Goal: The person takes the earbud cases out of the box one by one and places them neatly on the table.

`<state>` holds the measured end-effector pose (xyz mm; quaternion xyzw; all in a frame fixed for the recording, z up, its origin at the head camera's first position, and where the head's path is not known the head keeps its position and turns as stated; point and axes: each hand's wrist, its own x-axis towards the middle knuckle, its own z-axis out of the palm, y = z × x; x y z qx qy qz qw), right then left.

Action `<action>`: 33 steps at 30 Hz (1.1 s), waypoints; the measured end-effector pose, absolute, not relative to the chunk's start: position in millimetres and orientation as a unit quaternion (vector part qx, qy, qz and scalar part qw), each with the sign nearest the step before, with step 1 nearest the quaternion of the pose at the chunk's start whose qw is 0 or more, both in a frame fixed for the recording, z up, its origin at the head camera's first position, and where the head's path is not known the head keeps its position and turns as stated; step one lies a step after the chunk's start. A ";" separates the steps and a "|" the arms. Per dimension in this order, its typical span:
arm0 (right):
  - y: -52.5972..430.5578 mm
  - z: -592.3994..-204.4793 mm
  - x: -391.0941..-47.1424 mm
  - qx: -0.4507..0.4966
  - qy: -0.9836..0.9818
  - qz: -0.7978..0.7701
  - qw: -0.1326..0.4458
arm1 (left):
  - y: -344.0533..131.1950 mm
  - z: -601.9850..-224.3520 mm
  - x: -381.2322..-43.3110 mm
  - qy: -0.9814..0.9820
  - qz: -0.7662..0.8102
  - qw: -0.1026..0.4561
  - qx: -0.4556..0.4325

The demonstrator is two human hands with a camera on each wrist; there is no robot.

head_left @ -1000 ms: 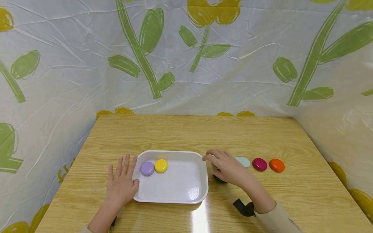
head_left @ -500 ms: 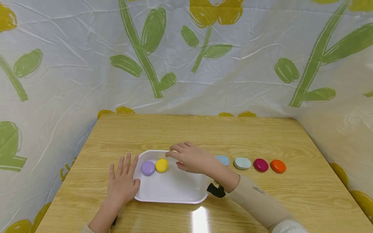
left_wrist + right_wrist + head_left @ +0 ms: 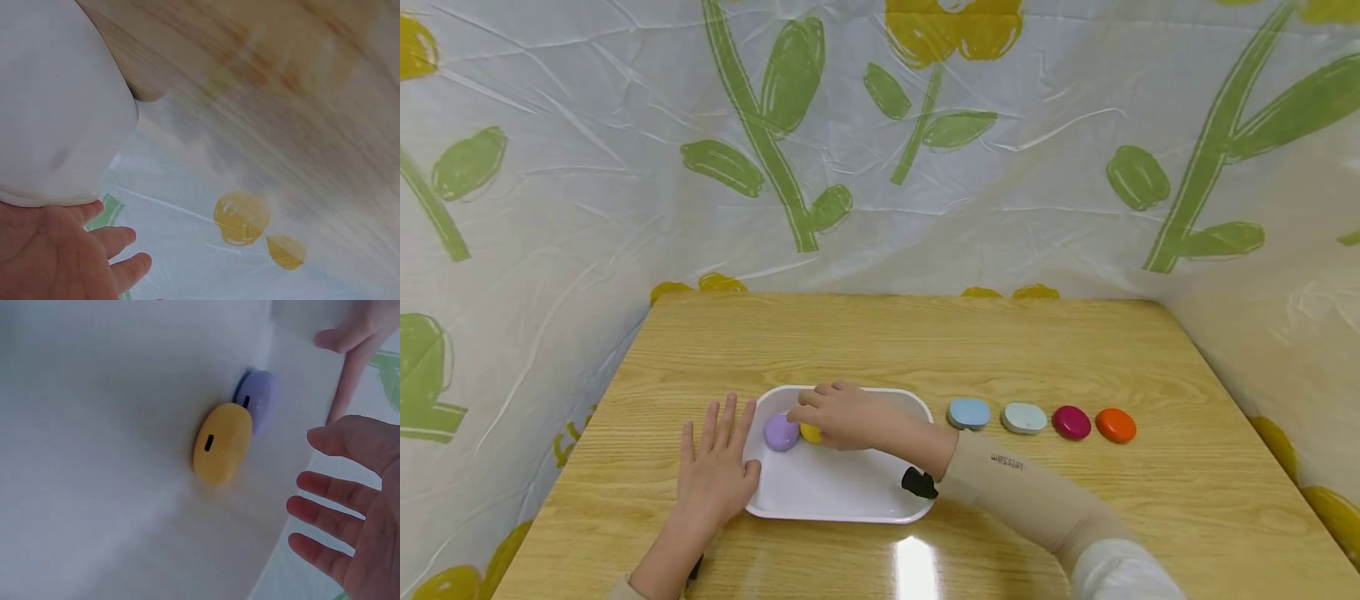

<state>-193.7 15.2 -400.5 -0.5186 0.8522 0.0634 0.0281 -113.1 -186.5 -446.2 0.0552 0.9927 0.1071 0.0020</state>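
Note:
My right hand (image 3: pixel 844 419) hovers over the white tray (image 3: pixel 835 492), palm down. In the head view it partly covers a yellow rounded disc (image 3: pixel 809 433). The right wrist view shows its fingers (image 3: pixel 331 515) apart and bent slightly, with nothing between them. Beside the yellow disc lies a purple disc (image 3: pixel 781 432); both have a small dark slot in the side. At the tray's left edge, my left hand (image 3: pixel 713 479) lies with fingers spread, the thumb against the rim. From the left wrist, the tray wall (image 3: pixel 69 94) appears right by the fingers.
To the right of the tray, a row stands on the wooden table (image 3: pixel 880 333): a light blue oval piece (image 3: pixel 969 413), a pale green oval one (image 3: pixel 1024 418), a magenta disc (image 3: pixel 1071 422) and an orange disc (image 3: pixel 1116 425). A flower-printed sheet (image 3: pixel 1045 167) hangs behind and at both sides.
My right hand has moved left from the tray's right edge to above the yellow disc, uncovering the light blue piece. My left hand stays put at the tray's left edge.

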 end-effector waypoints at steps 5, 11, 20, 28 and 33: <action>8.4 -415.1 -194.1 -0.513 0.853 0.088 0.040 | -186.7 -447.6 -112.9 0.993 0.103 -0.005 0.058; 4.8 -427.8 -192.8 -0.512 0.849 0.130 0.013 | -186.9 -449.3 -113.0 0.993 0.096 -0.013 0.059; 3.9 -440.6 -191.3 -0.509 0.846 0.152 -0.035 | -186.3 -449.5 -112.4 0.993 0.102 -0.018 0.059; 8.6 -446.4 -194.4 -0.534 0.825 0.152 -0.104 | -185.7 -448.2 -111.7 0.993 0.103 -0.015 0.057; 10.0 -448.0 -197.2 -0.552 0.815 0.133 -0.115 | -185.5 -448.1 -111.5 0.993 0.103 -0.019 0.057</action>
